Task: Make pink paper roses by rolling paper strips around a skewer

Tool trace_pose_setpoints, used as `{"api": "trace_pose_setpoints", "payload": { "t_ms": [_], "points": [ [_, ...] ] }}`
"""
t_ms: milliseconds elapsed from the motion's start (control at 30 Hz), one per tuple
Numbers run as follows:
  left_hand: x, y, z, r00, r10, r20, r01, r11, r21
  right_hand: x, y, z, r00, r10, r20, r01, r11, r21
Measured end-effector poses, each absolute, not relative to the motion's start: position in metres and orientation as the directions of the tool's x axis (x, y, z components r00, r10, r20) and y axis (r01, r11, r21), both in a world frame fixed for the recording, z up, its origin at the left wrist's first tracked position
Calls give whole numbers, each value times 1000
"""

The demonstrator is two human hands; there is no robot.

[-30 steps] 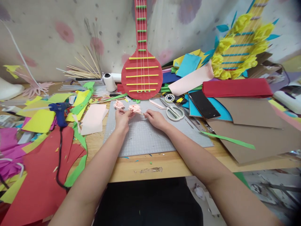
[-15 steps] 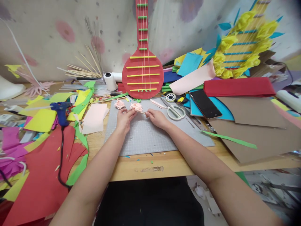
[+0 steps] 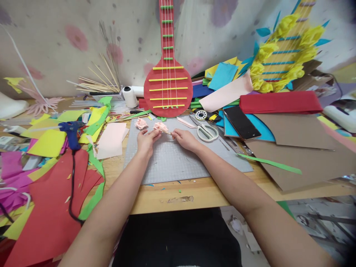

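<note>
Over the grey cutting mat [image 3: 172, 163], my left hand [image 3: 146, 142] pinches the near side of a pink crepe paper flower [image 3: 160, 127]. My right hand [image 3: 183, 139] is closed on a thin wooden stick [image 3: 167, 132] that runs to this flower from the right. A second pink paper flower [image 3: 141, 123] lies on the mat just beyond my left fingers. White-handled scissors [image 3: 207, 132] and a narrow pink paper strip [image 3: 185, 122] rest to the right of my right hand.
A red paper lute [image 3: 168, 89] stands at the back. At left are a blue glue gun [image 3: 72, 135], pale pink paper [image 3: 112, 141] and red paper [image 3: 55, 200]. A black phone [image 3: 241, 122] and brown cardboard [image 3: 303, 163] lie at right, below a yellow flowered lute [image 3: 286, 55].
The view has shifted very slightly. Both hands keep their hold, and the flower with its stick has barely moved.
</note>
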State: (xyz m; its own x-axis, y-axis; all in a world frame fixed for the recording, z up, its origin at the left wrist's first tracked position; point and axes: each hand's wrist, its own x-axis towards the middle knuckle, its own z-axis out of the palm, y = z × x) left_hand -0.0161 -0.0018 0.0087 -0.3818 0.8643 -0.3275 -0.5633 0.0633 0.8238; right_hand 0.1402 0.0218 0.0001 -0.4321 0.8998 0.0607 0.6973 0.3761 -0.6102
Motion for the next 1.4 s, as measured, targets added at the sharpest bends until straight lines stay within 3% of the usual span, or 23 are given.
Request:
{"api": "trace_pose_setpoints", "payload": {
  "t_ms": [533,1000,1400],
  "points": [
    [-16,-1,14,-456,821,-344,-439,128,889,137,18,3,-448,893,34,722,384,-575],
    [-15,-5,13,-410,862,-297,-498,61,865,134,13,5,-399,915,61,826,387,-410],
    [-17,0,3,-451,863,-228,-517,-45,855,128,12,7,-449,892,48,817,431,-384]
  ]
}}
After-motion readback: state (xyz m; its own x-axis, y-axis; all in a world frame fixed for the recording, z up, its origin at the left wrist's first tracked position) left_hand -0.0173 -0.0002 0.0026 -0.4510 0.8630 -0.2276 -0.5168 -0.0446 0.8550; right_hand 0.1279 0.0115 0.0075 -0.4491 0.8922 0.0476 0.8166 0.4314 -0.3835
